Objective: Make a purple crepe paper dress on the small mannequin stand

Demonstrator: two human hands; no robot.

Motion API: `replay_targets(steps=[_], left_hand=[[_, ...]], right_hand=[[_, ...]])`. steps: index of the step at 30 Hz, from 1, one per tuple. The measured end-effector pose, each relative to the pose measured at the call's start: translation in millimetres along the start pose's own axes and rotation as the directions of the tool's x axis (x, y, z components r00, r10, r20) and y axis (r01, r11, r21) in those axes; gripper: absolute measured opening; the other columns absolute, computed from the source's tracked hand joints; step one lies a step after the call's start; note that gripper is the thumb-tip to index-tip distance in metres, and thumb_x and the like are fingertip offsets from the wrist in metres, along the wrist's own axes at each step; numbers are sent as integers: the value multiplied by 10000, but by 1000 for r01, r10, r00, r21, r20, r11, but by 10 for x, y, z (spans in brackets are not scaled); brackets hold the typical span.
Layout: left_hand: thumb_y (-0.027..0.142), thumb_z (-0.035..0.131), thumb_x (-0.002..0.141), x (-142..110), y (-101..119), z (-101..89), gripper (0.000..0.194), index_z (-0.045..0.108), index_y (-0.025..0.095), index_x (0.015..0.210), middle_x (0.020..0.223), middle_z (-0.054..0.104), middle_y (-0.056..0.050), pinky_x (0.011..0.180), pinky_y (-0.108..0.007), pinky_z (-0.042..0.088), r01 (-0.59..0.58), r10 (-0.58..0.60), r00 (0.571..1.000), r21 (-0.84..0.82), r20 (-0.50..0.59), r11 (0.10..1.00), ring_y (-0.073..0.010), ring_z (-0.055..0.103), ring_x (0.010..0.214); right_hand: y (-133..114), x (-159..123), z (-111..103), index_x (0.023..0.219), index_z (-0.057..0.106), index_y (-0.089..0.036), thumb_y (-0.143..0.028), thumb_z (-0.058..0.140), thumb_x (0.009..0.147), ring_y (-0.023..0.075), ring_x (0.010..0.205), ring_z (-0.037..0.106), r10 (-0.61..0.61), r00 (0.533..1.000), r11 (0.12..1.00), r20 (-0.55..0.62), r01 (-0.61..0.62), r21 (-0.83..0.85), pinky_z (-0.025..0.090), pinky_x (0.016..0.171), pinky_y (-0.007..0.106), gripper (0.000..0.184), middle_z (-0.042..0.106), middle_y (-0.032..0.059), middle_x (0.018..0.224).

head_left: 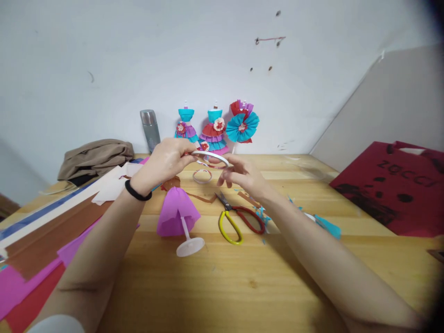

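My left hand [169,159] pinches the left edge of a narrow roll of white tape [217,157], held tilted above the table. My right hand [244,173] has its curled fingers on the roll's right edge. Below lies a second thin tape roll [202,175] with red marks on its inside. Nearer to me, a small white stand wearing a purple crepe-paper skirt [176,210] lies on its side, its round base facing me. Scissors [227,208] with one yellow and one red handle rest partly spread beside it, under my right hand.
Finished-looking paper dresses [215,129] and a blue paper flower [243,127] stand by the wall, near a grey flask [150,130]. Coloured paper sheets [52,231] and a brown cloth [97,159] lie left. Blue scraps [328,225] and a red bag [388,189] are right.
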State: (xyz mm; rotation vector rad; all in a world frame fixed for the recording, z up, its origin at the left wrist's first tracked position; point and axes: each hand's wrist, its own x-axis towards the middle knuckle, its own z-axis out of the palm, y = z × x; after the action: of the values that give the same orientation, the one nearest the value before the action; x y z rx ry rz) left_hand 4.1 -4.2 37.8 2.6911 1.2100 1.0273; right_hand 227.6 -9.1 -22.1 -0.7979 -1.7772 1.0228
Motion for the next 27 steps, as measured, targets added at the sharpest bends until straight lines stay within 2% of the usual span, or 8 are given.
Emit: replay_targets(steps=[2, 4, 6, 8, 12, 17, 21, 27], left_hand=[[203, 606, 877, -16, 36, -11, 137, 737, 175, 849, 812, 688, -53, 662, -275, 369, -14, 11, 1000, 185, 14, 983, -179, 581, 737], [199, 572, 899, -31, 58, -5, 160, 728, 183, 872, 832, 680, -53, 673, -271, 375, -29, 27, 1000, 321, 12, 947, -197, 600, 797], [186, 554, 904, -42, 70, 15, 164, 712, 192, 862, 805, 656, -46, 674, -268, 381, -43, 48, 999, 378, -4, 925, -209, 609, 823], [174, 546, 904, -49, 79, 42, 163, 694, 192, 839, 782, 636, -44, 674, -268, 385, -61, 70, 997, 398, -9, 916, -215, 613, 830], [176, 549, 909, -52, 88, 77, 155, 687, 193, 841, 781, 638, -45, 701, -268, 402, -73, 84, 996, 350, -16, 934, -221, 620, 865], [236, 606, 903, -56, 79, 39, 158, 730, 208, 996, 889, 697, -55, 709, -289, 420, -65, 65, 998, 308, 12, 949, -220, 633, 850], [235, 603, 913, -60, 107, 11, 185, 740, 223, 1038, 992, 698, -63, 718, -294, 439, -70, 73, 997, 208, -8, 976, -201, 631, 834], [179, 564, 908, -40, 194, 91, 195, 747, 222, 959, 906, 643, -59, 745, -320, 453, -32, 34, 999, 132, -8, 991, -218, 624, 818]], right_hand=[[-29, -12, -4, 1112, 664, -182, -232, 604, 692, 166, 578, 612, -27, 999, 995, -43, 23, -97, 419, 527, 274, 427, 639, -17, 629], [-60, -30, 23, 1091, 675, -185, -283, 618, 732, 126, 556, 549, -105, 989, 985, -103, 89, -144, 411, 531, 279, 376, 694, 20, 790], [-90, -46, 75, 1062, 691, -189, -363, 627, 781, 102, 558, 504, -152, 977, 979, -149, 128, -156, 402, 521, 275, 336, 713, 53, 960], [-117, -53, 133, 1022, 706, -188, -411, 626, 803, 99, 552, 491, -132, 977, 984, -165, 110, -140, 391, 500, 266, 323, 721, 59, 950], [-158, -45, 190, 828, 700, -183, -402, 624, 781, 98, 506, 487, -12, 995, 999, -104, 7, -47, 388, 468, 251, 237, 717, 41, 762], [-169, -34, 170, 743, 665, -185, -381, 624, 763, 96, 515, 514, -3, 996, 1000, -85, 3, -4, 409, 482, 239, 202, 680, 20, 682], [-92, -24, 171, 737, 661, -186, -399, 630, 774, 111, 533, 515, -47, 987, 995, -155, 32, -98, 416, 494, 255, 219, 644, 15, 659], [-33, -30, 195, 739, 665, -183, -369, 593, 821, 127, 548, 496, -146, 966, 959, -215, 85, -271, 389, 502, 270, 215, 598, 16, 628]])
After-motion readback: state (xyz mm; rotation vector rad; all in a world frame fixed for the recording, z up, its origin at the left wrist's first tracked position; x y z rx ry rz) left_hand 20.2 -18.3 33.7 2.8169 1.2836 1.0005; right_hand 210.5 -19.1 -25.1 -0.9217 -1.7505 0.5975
